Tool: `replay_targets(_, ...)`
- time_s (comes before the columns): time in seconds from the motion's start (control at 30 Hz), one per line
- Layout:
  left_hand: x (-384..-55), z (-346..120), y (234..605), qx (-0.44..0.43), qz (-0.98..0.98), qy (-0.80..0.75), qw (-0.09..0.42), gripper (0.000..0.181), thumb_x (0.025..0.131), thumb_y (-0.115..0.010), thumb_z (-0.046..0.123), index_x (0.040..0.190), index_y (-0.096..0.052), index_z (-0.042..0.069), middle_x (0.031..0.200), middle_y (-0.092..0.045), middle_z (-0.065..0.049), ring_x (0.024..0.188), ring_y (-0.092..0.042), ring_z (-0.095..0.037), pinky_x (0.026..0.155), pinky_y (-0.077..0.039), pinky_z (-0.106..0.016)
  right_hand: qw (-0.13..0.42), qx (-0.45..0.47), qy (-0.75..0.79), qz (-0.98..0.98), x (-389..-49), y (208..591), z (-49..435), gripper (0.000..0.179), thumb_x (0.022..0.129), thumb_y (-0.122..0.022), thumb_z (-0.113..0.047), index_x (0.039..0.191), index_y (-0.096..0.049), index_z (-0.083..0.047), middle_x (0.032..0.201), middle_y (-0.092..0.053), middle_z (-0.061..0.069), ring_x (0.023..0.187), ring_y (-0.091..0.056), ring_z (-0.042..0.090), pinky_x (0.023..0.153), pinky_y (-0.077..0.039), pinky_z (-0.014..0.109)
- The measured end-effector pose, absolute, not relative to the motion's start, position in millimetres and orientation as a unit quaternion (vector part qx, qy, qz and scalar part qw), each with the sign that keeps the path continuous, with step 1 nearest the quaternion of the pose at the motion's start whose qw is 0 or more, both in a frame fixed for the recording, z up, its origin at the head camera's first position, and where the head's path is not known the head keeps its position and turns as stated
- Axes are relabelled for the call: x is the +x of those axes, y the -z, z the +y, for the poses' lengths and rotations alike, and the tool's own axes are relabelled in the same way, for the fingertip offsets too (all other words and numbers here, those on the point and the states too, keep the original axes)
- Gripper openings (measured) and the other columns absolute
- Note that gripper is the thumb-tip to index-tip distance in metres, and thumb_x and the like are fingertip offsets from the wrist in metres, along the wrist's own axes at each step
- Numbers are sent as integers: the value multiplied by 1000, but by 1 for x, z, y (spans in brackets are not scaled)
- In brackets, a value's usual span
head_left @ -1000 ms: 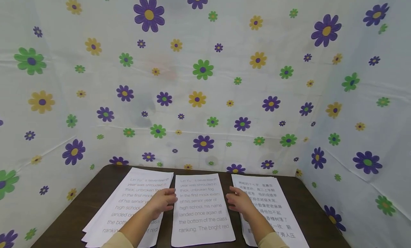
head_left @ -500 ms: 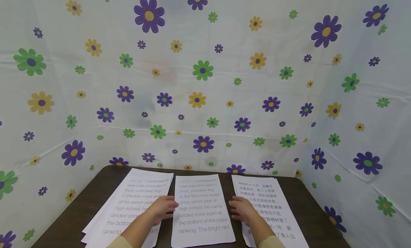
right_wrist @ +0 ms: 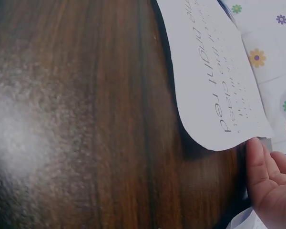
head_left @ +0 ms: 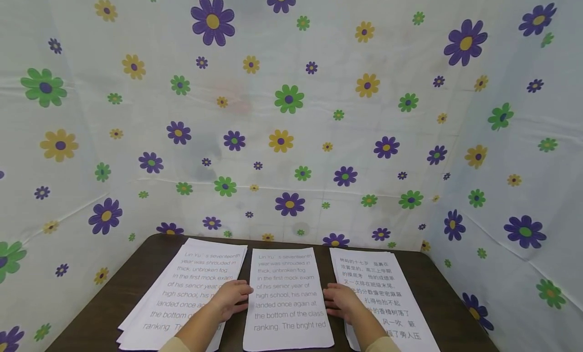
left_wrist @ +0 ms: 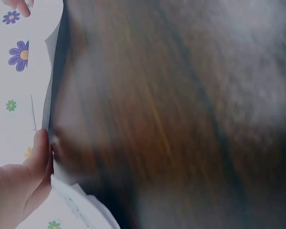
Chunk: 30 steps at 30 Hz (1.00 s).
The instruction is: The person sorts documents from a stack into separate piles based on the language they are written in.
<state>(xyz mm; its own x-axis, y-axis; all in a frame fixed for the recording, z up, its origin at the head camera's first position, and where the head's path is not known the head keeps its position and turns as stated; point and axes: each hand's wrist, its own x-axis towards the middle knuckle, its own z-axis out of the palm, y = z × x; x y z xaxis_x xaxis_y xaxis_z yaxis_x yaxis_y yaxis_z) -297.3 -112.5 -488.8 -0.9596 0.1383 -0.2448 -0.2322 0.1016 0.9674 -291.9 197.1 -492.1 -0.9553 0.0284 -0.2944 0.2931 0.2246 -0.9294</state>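
Observation:
A middle stack of printed paper (head_left: 287, 311) lies flat on the brown table (head_left: 451, 311), English text facing up. My left hand (head_left: 229, 299) is at its left edge, with fingertips right at the paper side and fingers fairly straight. On the opposite edge, my right hand (head_left: 344, 302) has its fingertips against the paper's side. From the right wrist, the paper (right_wrist: 209, 86) shows a rounded near corner, with the right fingers (right_wrist: 256, 157) at its edge. The left wrist view has the left fingers (left_wrist: 38, 152) at the other edge. Neither hand grips anything.
A fanned stack of English pages (head_left: 182, 291) lies to the left, partly under my left forearm. Another stack with Chinese text (head_left: 387, 291) lies to the right, partly hidden by my right arm. A flower-patterned curtain (head_left: 255, 104) encloses the table's back and sides.
Both hands have come down and closer to the middle stack's two side edges. The far end of the middle stack has shifted slightly right, while the side stacks lie as before.

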Motion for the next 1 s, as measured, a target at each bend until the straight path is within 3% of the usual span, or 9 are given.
replay_targets(0.33,-299,-113,501,-15,697,-696,172,65,87,-54,-1,142,-25,-21,125,-53,-30,110,-59,-29,99,-51,-47,118,73,603,785,-290,501,195,49,96,-48,-9,140,-41,11,109,-66,15,92,-65,20,79,-58,38)
replay_targets(0.57,-299,-116,503,30,696,-689,199,68,83,-51,-9,145,-25,-16,136,-52,-31,104,-66,-22,93,-54,-49,114,65,635,761,-291,505,196,50,97,-46,-8,144,-38,9,113,-66,13,91,-66,17,79,-58,35)
replay_targets(0.73,-301,-116,504,31,699,-690,185,70,80,-51,-10,146,-27,-14,136,-53,-31,99,-66,-19,86,-56,-43,120,54,657,743,-292,502,198,53,99,-45,-11,147,-33,8,119,-64,15,95,-66,17,82,-57,36)
replay_targets(1.0,-304,-117,497,29,696,-700,153,71,78,-49,-11,146,-29,-12,136,-52,-32,94,-65,-17,81,-56,-37,132,40,692,708,-292,494,198,56,100,-44,-11,150,-26,6,115,-67,10,93,-68,16,79,-56,33)
